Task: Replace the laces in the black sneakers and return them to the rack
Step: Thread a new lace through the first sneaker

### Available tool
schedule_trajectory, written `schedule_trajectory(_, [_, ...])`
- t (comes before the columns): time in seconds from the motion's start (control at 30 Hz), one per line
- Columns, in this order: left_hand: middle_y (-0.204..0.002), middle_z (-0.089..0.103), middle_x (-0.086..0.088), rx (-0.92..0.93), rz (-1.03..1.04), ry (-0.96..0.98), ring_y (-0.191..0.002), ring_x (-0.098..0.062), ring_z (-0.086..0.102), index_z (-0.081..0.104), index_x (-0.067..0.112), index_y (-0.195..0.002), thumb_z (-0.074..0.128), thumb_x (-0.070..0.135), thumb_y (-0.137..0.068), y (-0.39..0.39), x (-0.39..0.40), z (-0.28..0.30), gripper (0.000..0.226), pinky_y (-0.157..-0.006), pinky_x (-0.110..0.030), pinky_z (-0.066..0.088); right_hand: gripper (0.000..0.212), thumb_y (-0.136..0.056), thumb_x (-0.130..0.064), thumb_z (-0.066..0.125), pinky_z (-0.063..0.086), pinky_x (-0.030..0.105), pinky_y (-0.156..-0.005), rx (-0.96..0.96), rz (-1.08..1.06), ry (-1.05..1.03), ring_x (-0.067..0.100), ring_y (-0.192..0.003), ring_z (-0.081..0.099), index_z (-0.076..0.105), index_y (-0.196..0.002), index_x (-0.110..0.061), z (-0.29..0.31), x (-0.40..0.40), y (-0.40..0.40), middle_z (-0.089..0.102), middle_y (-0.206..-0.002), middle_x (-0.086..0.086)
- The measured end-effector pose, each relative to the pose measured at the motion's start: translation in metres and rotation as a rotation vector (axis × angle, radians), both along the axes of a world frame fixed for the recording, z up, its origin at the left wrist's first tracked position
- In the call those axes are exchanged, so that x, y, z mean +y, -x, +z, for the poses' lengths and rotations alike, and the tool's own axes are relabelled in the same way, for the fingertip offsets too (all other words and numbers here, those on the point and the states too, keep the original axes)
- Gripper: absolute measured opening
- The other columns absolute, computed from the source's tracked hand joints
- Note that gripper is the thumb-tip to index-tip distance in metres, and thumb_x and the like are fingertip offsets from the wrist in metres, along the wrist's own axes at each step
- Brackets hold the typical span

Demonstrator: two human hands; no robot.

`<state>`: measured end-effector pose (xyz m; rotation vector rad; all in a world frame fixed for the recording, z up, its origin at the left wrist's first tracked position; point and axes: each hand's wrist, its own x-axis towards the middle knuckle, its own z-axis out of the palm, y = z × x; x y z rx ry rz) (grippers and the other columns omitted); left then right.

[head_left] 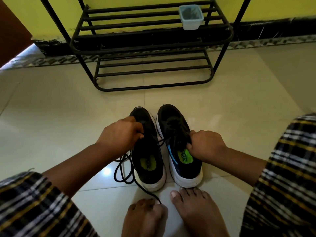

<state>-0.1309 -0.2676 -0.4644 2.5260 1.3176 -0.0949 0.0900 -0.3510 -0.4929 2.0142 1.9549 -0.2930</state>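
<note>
**A:** Still sitting on the floor [51, 117] with both sneakers, toes pointing at the rack [150, 41]. Right sneaker [181, 161] looking laced already, cord crossing over the tongue. Left sneaker [148, 161] looking unlaced, loose lace [124, 170] trailing off its side and down toward the bare feet [171, 214].

**B:** So roughly halfway, judging by that?

**A:** Guessing so. Still needing threading on the left one, then both going back on the rack, currently holding only a small plastic tub [191, 17].

**B:** And the grip?

**A:** Left hand [119, 132] curling round the lace at the left sneaker's eyelets, right over the tongue. Right hand [205, 144] pinching the right sneaker's collar beside the green insole. Both closing tight on something, neither lifting yet.
</note>
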Motion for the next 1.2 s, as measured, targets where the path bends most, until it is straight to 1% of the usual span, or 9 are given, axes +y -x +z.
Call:
schedule_trajectory(0.13, [-0.088,0.064,0.006,-0.427,0.235,0.000,-0.073,-0.009,0.060,0.067,0.022,-0.092,0.060,0.024,-0.091,0.004,0.009,0.009,0.008,-0.061,-0.016,0.044,0.041,-0.100,-0.036,0.033,0.035,0.027,-0.070,-0.026,-0.009,0.026,0.027,-0.104,0.059,0.044,-0.125,-0.005,0.000,0.001,0.002,0.059,-0.117,0.012])
schedule_trajectory(0.23, [-0.076,0.069,0.004,-0.751,0.413,0.229,-0.064,-0.002,0.061,0.066,0.021,-0.084,0.058,0.017,-0.092,0.006,0.017,0.017,0.012,-0.061,-0.016,0.049,0.043,-0.101,-0.036,0.031,0.034,0.026,-0.070,-0.040,-0.007,0.083,0.026,-0.105,0.059,0.048,-0.124,-0.005,0.003,0.001,0.004,0.059,-0.118,0.012])
schedule_trajectory(0.57, [-0.073,0.065,0.005,-1.135,0.653,0.802,-0.062,-0.005,0.056,0.064,0.018,-0.106,0.047,0.015,-0.097,-0.018,0.014,0.029,0.020,-0.055,-0.017,0.050,0.043,-0.100,-0.042,0.030,0.032,0.027,-0.066,0.047,0.075,-0.060,0.026,-0.100,0.059,0.047,-0.121,-0.008,0.009,-0.004,-0.006,0.059,-0.113,0.009])
schedule_trajectory(0.7, [-0.076,0.065,0.004,-1.212,0.642,0.985,-0.063,-0.005,0.060,0.065,0.012,-0.105,0.048,0.015,-0.096,-0.027,0.010,0.036,0.019,-0.058,-0.017,0.053,0.039,-0.093,-0.050,0.039,0.038,0.028,-0.060,0.394,0.149,-0.315,0.016,-0.073,0.055,0.052,-0.103,-0.015,0.003,0.001,-0.022,0.054,-0.099,0.000])
schedule_trajectory(0.8, [-0.077,0.067,0.002,-1.230,0.638,1.009,-0.064,-0.006,0.062,0.064,0.010,-0.106,0.050,0.013,-0.094,-0.034,0.008,0.040,0.018,-0.060,-0.017,0.054,0.028,-0.084,-0.044,0.050,0.033,0.016,-0.054,0.768,-0.001,-0.488,0.000,-0.055,0.045,0.057,-0.096,-0.019,0.009,0.009,-0.009,0.057,-0.085,-0.007])
schedule_trajectory(0.93, [-0.076,0.068,0.000,-1.274,0.662,1.046,-0.064,-0.006,0.065,0.064,0.008,-0.104,0.051,0.008,-0.093,-0.041,0.006,0.042,0.017,-0.058,-0.016,0.054,0.022,-0.086,-0.017,0.065,0.042,0.022,-0.052,1.365,-0.372,-0.095,0.009,-0.060,0.053,0.056,-0.106,-0.021,0.024,0.014,0.022,0.064,-0.090,0.001])
schedule_trajectory(1.03, [-0.075,0.068,0.000,-1.263,0.636,1.056,-0.065,-0.006,0.065,0.064,0.008,-0.103,0.051,0.007,-0.093,-0.043,0.005,0.041,0.017,-0.060,-0.017,0.055,0.018,-0.091,-0.014,0.059,0.041,0.024,-0.046,1.524,-0.413,0.131,0.015,-0.060,0.059,0.055,-0.108,-0.015,0.027,0.012,0.029,0.064,-0.091,0.005])
schedule_trajectory(1.1, [-0.074,0.068,0.001,-1.239,0.631,1.055,-0.066,-0.007,0.064,0.064,0.008,-0.103,0.051,0.008,-0.093,-0.042,0.005,0.038,0.017,-0.063,-0.018,0.056,0.003,-0.094,-0.015,0.054,0.040,0.023,-0.043,1.547,-0.422,0.076,0.013,-0.052,0.056,0.056,-0.097,-0.014,0.026,0.012,0.027,0.064,-0.087,0.002])
schedule_trajectory(1.2, [-0.076,0.069,0.001,-1.189,0.645,1.040,-0.069,-0.008,0.064,0.065,0.009,-0.104,0.052,0.009,-0.092,-0.037,0.005,0.032,0.018,-0.068,-0.020,0.057,0.016,-0.097,-0.015,0.049,0.037,0.019,-0.041,1.448,-0.464,-0.101,0.007,-0.046,0.050,0.058,-0.084,-0.014,0.028,0.015,0.018,0.062,-0.079,0.001])
